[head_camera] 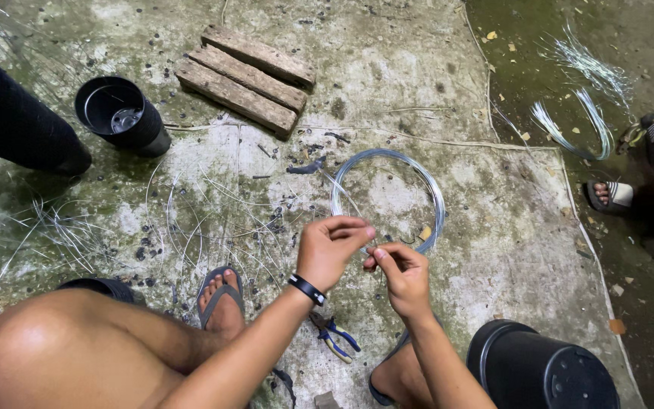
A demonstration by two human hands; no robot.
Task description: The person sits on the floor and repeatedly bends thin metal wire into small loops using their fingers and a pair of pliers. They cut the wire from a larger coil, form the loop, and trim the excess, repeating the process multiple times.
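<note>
Both hands meet at the middle of the frame, pinching a thin piece of wire [371, 248] between them. The left hand [330, 248] is curled nearly closed, thumb and forefinger nipped together on the wire's upper end; the right hand [401, 274] is closed the same way just below and to the right, fingertips almost touching the left's.

What I'd worry about: that wire is springy and thin, so if either pinch slips the free end could whip back and jab a finger, or spring up toward the face. It's hard to see against the floor, too.

Right behind the hands lies the coil of wire [387, 198], flat on the concrete floor [493, 227], and loose coils like to tangle when pulled. Blue-handled pliers [334, 335] sit below the hands, by the sandalled foot [221, 299]. Cut wire bits [191, 220] litter the left side, bad news for bare toes. Black pots [121, 113] stand upper left, another black pot [539, 371] lower right, wood planks [245, 76] up top.
</note>
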